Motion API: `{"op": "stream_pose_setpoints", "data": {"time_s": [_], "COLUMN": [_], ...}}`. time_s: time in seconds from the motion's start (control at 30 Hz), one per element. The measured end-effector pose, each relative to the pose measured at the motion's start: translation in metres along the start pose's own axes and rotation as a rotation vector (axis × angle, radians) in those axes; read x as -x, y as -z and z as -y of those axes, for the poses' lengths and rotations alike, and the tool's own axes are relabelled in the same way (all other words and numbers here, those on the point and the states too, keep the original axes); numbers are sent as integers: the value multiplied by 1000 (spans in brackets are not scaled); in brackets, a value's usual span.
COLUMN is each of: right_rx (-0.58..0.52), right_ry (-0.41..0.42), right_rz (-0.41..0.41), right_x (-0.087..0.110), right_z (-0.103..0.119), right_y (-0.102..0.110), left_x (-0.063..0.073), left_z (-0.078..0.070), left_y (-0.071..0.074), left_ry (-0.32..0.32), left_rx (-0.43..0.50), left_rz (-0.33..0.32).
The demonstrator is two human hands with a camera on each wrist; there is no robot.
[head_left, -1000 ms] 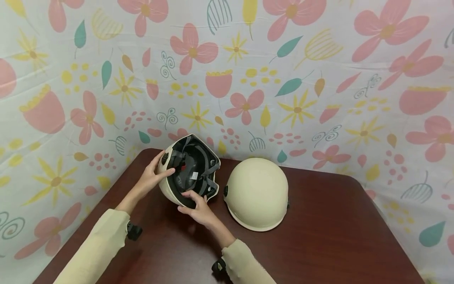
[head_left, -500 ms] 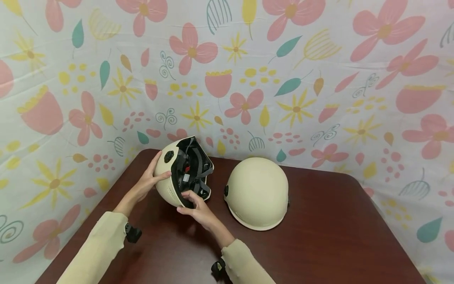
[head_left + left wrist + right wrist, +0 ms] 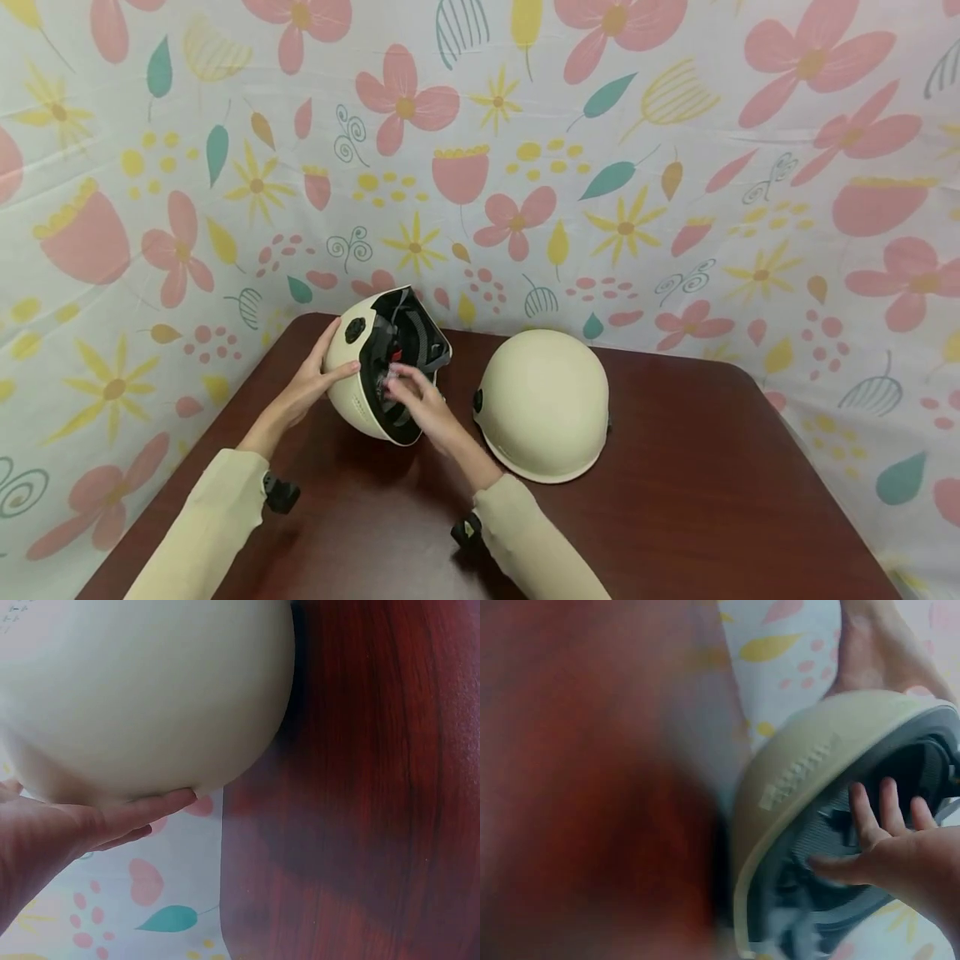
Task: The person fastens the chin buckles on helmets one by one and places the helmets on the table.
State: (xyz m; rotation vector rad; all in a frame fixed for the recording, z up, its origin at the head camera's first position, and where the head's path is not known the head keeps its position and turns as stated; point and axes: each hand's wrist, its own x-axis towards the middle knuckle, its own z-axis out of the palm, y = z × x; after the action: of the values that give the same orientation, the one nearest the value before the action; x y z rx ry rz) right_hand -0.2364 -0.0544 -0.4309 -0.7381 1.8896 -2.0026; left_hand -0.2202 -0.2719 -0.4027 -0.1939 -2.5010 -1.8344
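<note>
A cream helmet [image 3: 348, 407] is tipped on its side on the table, its dark padded inside turned toward the right. My left hand [image 3: 306, 385] holds its outer shell, thumb on the near side and fingers behind; in the left wrist view those fingers lie along the smooth shell [image 3: 165, 697]. My right hand [image 3: 426, 407] reaches into the helmet's opening. The right wrist view shows its fingers [image 3: 891, 806] spread before the black lining [image 3: 829, 840]. A grey strap [image 3: 435, 360] crosses the opening's far side.
A second cream helmet [image 3: 546, 404] rests dome up just right of the first. Both stand on a dark reddish-brown table [image 3: 712, 500]. Flower-printed cloth [image 3: 480, 225] rises behind and beside the table.
The helmet has turned so more of its outer shell shows. My right hand has left the lower rim and moved up into the opening; the left still holds the shell.
</note>
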Motion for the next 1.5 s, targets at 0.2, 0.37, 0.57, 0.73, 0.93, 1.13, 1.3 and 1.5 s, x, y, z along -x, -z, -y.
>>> {"op": "stream_pose_setpoints", "data": {"time_s": [0.2,0.37,0.57,0.73,0.93,1.13,1.3,1.5], "right_rx": [154,232,177,129,64,-203,-422,-515], "right_ry": [17,3,-29,26,66,65,51,71], "right_rz": [-27,31,-1,-18,-48,-130,-139,-122], "right_x": [-30,-47,-50,-53,-55,-46,-43,-42], "right_z": [37,52,50,52,58,57,52,47], "right_y": [4,1,-6,-12,-12,-2,9,15], "left_x": [0,-1,-1,2,3,6,9,15], "left_z": [-2,0,4,6,-5,-7,5,22], "left_y": [-2,-5,-10,-8,-3,4,10,12], "left_ry": [38,33,22,-13,-64,-95,-79,-22], "left_rx": [5,3,-7,-29,-131,-194,-59,82], "left_rz": [11,18,22,-10,-31,-86,-42,46]}}
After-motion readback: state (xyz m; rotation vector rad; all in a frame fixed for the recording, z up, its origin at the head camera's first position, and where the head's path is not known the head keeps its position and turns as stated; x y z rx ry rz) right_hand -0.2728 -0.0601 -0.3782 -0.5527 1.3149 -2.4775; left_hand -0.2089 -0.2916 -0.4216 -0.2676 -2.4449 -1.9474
